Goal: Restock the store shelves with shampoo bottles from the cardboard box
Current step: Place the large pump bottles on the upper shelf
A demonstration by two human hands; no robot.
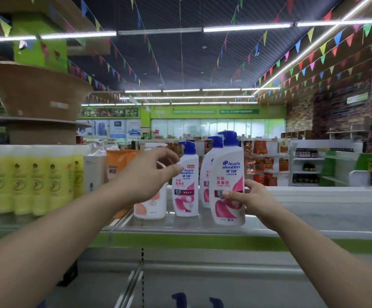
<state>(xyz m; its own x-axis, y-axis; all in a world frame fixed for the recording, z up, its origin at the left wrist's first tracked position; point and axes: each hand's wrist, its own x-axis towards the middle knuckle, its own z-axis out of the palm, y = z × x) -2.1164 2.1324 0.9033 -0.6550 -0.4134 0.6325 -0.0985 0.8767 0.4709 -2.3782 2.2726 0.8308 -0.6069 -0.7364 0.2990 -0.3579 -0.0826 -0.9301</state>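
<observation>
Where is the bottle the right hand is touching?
In the head view, right of centre on the top shelf: the front shampoo bottle, right hand at its base, another bottle just behind.

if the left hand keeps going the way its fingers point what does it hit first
Probably the smaller blue-capped bottle: the left hand has its fingertips at that bottle's upper left side, though depth is unclear.

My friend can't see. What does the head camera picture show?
A person's right hand holds a white shampoo bottle with a blue pump on a store shelf. The left hand reaches, fingers open, toward another one. Yellow bottles line the left side.
</observation>
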